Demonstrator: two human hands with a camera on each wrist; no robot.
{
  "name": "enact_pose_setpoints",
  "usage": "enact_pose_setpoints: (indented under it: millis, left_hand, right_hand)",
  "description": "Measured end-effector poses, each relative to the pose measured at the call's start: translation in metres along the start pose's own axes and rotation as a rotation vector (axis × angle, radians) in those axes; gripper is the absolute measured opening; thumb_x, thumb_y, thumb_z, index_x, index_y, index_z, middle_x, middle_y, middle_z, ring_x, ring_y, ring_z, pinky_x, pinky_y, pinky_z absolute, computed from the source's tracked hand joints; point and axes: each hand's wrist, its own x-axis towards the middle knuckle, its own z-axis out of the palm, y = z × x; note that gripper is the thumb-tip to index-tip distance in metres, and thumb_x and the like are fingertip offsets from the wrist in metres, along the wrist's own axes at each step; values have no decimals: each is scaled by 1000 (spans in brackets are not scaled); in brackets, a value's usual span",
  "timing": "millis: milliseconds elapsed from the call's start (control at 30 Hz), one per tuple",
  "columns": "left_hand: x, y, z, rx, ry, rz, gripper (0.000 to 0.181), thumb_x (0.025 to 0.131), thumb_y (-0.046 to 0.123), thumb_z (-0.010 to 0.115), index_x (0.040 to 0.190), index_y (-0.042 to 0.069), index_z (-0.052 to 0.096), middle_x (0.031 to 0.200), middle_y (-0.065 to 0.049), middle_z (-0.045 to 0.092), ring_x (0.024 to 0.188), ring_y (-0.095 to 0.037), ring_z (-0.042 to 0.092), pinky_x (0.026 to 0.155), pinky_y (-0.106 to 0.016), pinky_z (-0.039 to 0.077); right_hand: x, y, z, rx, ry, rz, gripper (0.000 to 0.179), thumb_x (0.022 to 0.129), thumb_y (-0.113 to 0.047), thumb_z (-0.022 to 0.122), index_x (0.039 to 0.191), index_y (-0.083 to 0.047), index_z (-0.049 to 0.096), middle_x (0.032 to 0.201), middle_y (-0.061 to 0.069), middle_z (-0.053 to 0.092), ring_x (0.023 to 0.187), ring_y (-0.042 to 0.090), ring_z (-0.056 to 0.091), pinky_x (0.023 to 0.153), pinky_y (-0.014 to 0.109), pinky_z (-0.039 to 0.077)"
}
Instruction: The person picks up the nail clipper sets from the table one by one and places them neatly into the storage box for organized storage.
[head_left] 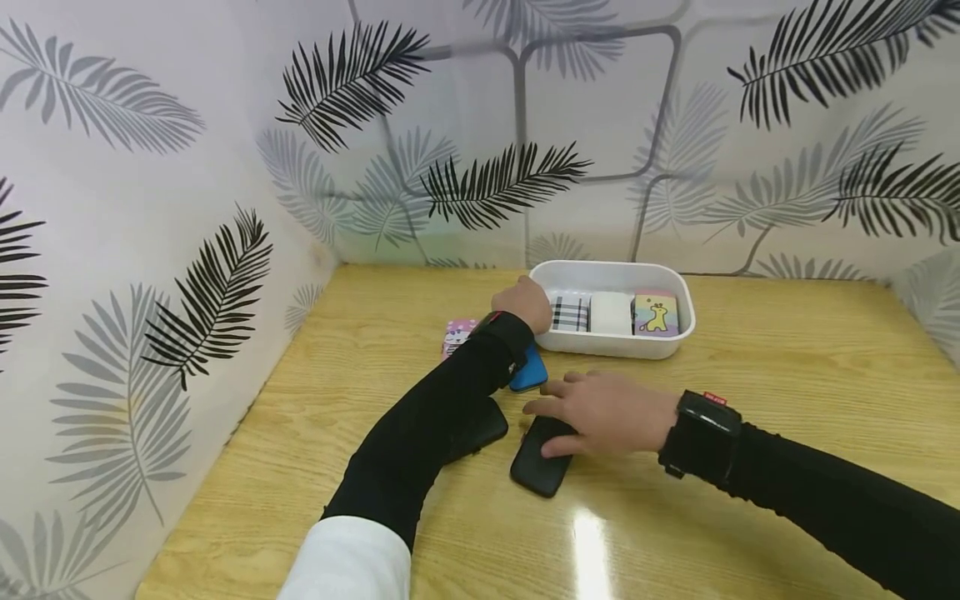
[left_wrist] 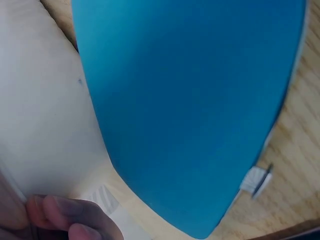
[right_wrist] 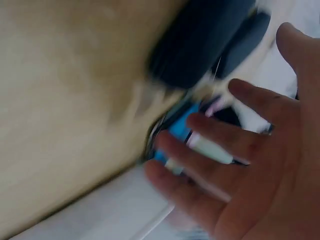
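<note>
My left hand (head_left: 523, 305) reaches to the left end of a white tray (head_left: 609, 343), with fingertips curled beside its wall in the left wrist view; I cannot tell whether they hold anything. Under that wrist lies a flat blue item (head_left: 529, 372) with rounded corners; up close, a small white tag (left_wrist: 256, 181) shows at its edge. My right hand (head_left: 611, 412) spreads its fingers over a flat black rounded item (head_left: 542, 467), the thumb overlapping it. In the right wrist view the fingers (right_wrist: 215, 135) are apart with nothing between them.
In the tray sit a plaid item (head_left: 570, 314), a white block-like item (head_left: 611, 313) and a pastel item with a giraffe (head_left: 656, 315). A pink patterned item (head_left: 456, 333) and another black item (head_left: 480, 429) lie partly behind the left arm. Leaf-printed walls (head_left: 480, 108) border the wooden table (head_left: 787, 358).
</note>
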Motion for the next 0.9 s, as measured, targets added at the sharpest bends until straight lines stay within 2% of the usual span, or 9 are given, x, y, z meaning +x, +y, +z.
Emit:
enact_pose_setpoints:
  millis: [67,167,267,400,567,733,833,900]
  left_hand:
    - [1,-1,1,1,7,0,54,106,35,43,147,0,41,96,-9,67,73,-21,65,63,-35,52]
    - [3,-1,1,1,7,1,55,105,36,43,147,0,41,95,-9,68,73,-21,66,63,-35,52]
    - [4,-2,0,1,-9,-2,56,106,35,42,150,0,38,97,-9,68,75,-22,67,64,-35,52]
    - [2,-2,-2,1,-16,-7,57,106,35,41,152,1,36,100,-10,69,79,-22,68,67,-35,53]
    - [-2,-2,-1,2,-9,3,56,106,34,41,150,0,38,103,-10,69,81,-22,68,71,-36,54]
    - [-7,-2,-1,13,-10,12,54,106,35,41,147,0,41,103,-9,68,81,-22,68,71,-35,54]
    - [-9,-2,-4,3,-6,19,52,106,34,42,145,0,43,103,-9,67,81,-22,68,70,-36,53]
    - [-8,-2,-5,-8,0,23,52,106,34,42,145,-1,42,105,-10,66,82,-23,68,71,-36,54]
  right_hand:
    - [0,-14,5,-49,-43,9,64,97,-69,45,141,-25,58,129,7,64,102,26,65,81,41,56]
    - [2,-30,14,-127,-34,19,67,95,-73,43,137,-24,60,120,7,64,89,24,65,70,37,55]
    - [5,-39,19,-145,-6,40,70,93,-76,45,133,-21,62,112,8,63,77,20,61,62,31,49]
    - [9,-45,22,-134,2,61,72,90,-77,51,130,-18,62,109,9,62,69,17,55,57,28,42]
    - [10,-45,20,-118,-8,52,64,87,-69,63,126,-19,63,108,7,62,70,17,55,59,29,46]
    - [4,-37,13,-63,-48,36,58,85,-63,67,124,-21,64,113,7,62,77,17,57,64,31,48]
    - [-1,-25,-1,-7,-59,39,56,86,-60,67,126,-21,62,115,6,61,81,17,56,69,31,48]
    - [-3,-14,-16,4,-22,41,57,86,-59,67,128,-21,62,114,5,60,83,16,56,71,31,49]
